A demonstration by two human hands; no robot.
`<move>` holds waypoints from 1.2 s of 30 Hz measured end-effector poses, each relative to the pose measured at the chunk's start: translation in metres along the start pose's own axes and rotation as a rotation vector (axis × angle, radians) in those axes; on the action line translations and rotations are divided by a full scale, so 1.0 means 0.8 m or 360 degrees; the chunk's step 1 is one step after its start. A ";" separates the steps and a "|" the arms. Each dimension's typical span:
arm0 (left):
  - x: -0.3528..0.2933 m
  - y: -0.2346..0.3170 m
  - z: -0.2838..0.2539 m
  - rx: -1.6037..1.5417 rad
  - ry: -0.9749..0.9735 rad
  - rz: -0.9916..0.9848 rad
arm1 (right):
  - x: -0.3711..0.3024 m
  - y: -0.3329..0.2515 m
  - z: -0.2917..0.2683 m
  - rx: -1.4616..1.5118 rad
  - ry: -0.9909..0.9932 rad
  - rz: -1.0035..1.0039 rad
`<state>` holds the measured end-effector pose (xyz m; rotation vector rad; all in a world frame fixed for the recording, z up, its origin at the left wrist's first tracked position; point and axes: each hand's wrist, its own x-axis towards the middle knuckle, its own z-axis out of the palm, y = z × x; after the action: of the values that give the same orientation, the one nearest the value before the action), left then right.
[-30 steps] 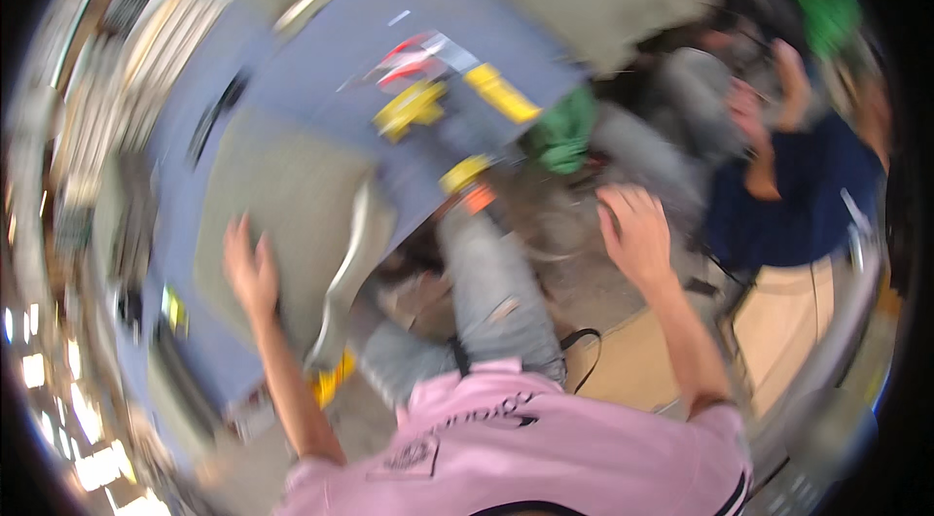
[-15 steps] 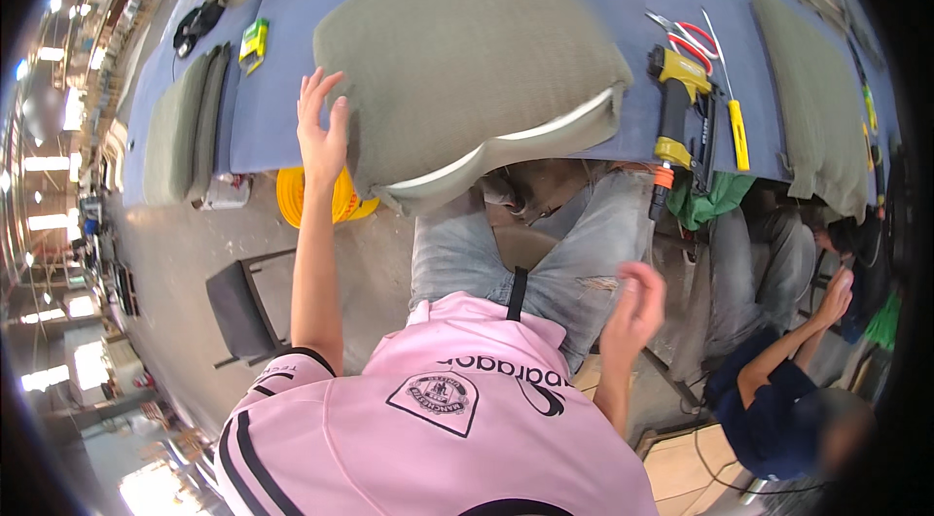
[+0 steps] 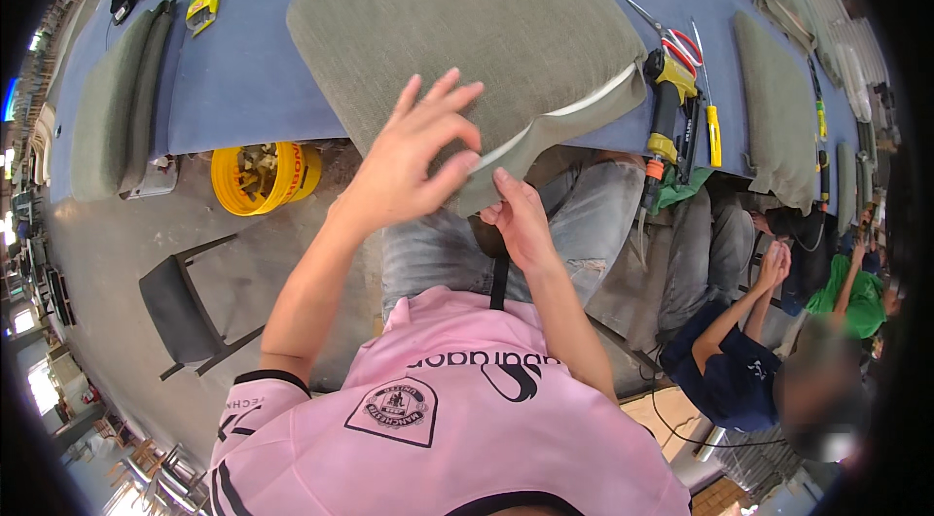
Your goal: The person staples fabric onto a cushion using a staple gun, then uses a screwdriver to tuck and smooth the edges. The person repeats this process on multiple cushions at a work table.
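Note:
A grey-green fabric-covered cushion (image 3: 457, 30) lies on the blue table in front of me, its near edge gaping to show a white strip of filling. Over its near left corner is my left hand (image 3: 418, 161), fingers spread, with the thumb and forefinger close to the loose edge. My right hand (image 3: 520, 224) pinches the loose fabric flap (image 3: 511, 166) between thumb and fingers below that edge. To the right lie a yellow and black staple gun (image 3: 666, 107) with an orange hose fitting, red-handled scissors (image 3: 686, 47) and a thin-shafted tool with a yellow handle (image 3: 714, 135).
More grey-green cushions stand at the left (image 3: 112, 112) and right (image 3: 773, 107) of the blue table (image 3: 243, 78). A green and yellow box (image 3: 204, 2) lies at the left. Below are a yellow bucket (image 3: 302, 176) of scraps and a dark chair (image 3: 182, 307). Co-workers (image 3: 725, 360) sit at right.
Both hands have come to the cushion's near edge, the left from beside it and the right from over my lap. The right now grips the flap. The view has shifted somewhat.

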<state>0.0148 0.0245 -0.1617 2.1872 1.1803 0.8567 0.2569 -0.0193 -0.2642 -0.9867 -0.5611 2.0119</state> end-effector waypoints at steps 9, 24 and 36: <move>0.013 0.034 0.027 0.0550 -0.0319 -0.0056 | -0.003 -0.023 0.039 -0.0940 0.0508 -0.0294; -0.003 0.008 0.105 0.0644 0.0349 -0.0086 | -0.011 -0.033 0.059 -0.1123 0.0598 -0.0314; 0.006 0.016 0.112 0.0577 0.0560 -0.0145 | 0.008 -0.247 -0.073 -0.2807 0.1457 -0.1382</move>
<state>0.0889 0.0099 -0.2121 2.2969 1.7066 1.0898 0.3944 0.1022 -0.1694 -1.8617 -1.7874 -0.2042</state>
